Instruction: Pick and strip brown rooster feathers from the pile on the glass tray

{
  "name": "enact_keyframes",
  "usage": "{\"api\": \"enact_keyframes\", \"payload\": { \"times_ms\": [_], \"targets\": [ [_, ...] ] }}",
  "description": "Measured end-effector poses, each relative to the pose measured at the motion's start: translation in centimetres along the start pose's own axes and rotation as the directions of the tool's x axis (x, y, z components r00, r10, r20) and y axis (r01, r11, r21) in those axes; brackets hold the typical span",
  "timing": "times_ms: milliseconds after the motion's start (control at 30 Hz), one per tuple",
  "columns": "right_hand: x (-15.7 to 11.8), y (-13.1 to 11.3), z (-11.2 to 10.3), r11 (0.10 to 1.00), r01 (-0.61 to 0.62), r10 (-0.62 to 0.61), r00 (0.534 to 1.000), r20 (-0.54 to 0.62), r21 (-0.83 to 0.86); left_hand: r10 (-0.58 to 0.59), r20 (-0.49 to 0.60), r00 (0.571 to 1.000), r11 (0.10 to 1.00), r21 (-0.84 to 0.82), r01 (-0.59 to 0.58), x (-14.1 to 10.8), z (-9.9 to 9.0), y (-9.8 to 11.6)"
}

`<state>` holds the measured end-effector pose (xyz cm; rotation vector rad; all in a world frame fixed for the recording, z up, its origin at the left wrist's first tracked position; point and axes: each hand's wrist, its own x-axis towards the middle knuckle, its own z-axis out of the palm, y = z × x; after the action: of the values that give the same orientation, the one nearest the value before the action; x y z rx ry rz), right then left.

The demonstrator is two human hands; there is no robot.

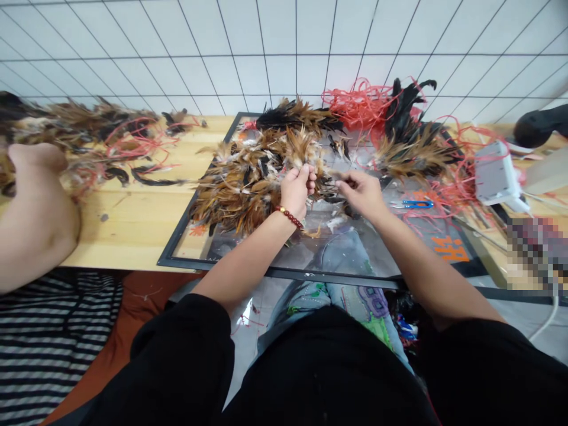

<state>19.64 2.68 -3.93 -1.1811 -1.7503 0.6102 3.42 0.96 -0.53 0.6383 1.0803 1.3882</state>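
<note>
My left hand is closed around the base of a small tuft of brown feathers, whose tips fan upward. To the right of it, my right hand has thumb and forefinger pinched together; whatever is between them is too small to make out. A large heap of loose brown and black feathers lies under and left of my left hand. Behind it rests a dark feather bundle. Blue thread snips lie right of my right hand.
Tangled red plastic string and black-brown feather bundles sit at the back right. A white power strip stands at the right. A co-worker's arm reaches over the wooden table at left, near more feathers.
</note>
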Motion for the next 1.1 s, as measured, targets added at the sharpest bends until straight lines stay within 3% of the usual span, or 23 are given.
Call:
{"api": "enact_keyframes", "payload": {
  "times_ms": [33,100,167,200,367,567,767,1000,1100],
  "targets": [
    [0.1,-0.2,-0.1,0.976,-0.113,0.117,0.993,-0.008,0.188,-0.010,0.012,1.000,1.000,-0.006,0.010,0.0,0.0,0.0],
    [0.3,-0.7,-0.2,0.830,-0.294,0.296,0.952,0.073,0.474,-0.041,0.048,0.998,0.999,-0.009,0.042,-0.1,-0.1,0.0],
    [0.3,-1.3,-0.1,0.715,-0.378,0.359,0.920,0.155,0.587,-0.083,0.089,0.993,0.997,0.004,0.083,-0.2,-0.1,-0.1],
    [0.2,-1.5,-0.1,0.702,-0.384,0.359,0.918,0.167,0.600,-0.106,0.109,0.988,0.994,0.017,0.105,-0.3,-0.1,-0.2],
    [-0.1,-1.6,0.2,0.846,-0.190,0.179,0.981,0.070,0.499,-0.190,0.210,0.959,0.980,0.094,0.174,-0.6,-0.1,-0.7],
    [-0.2,-1.1,-0.1,0.966,-0.072,0.072,0.997,0.009,0.250,-0.173,0.232,0.957,0.975,0.178,0.134,-0.6,0.1,-1.1],
    [0.0,-1.1,-0.3,0.945,-0.089,0.093,0.996,0.002,0.315,-0.113,0.232,0.966,0.963,0.266,0.049,-0.3,0.1,-1.4],
    [0.0,-1.0,-0.1,0.923,-0.062,0.082,0.996,-0.035,0.380,-0.147,0.321,0.935,0.967,0.247,0.067,-0.6,0.1,-1.4],
    [0.0,-1.1,-0.3,0.917,-0.074,0.087,0.996,-0.014,0.392,-0.121,0.304,0.945,0.957,0.287,0.030,-0.4,0.1,-1.6]
  ]
}}
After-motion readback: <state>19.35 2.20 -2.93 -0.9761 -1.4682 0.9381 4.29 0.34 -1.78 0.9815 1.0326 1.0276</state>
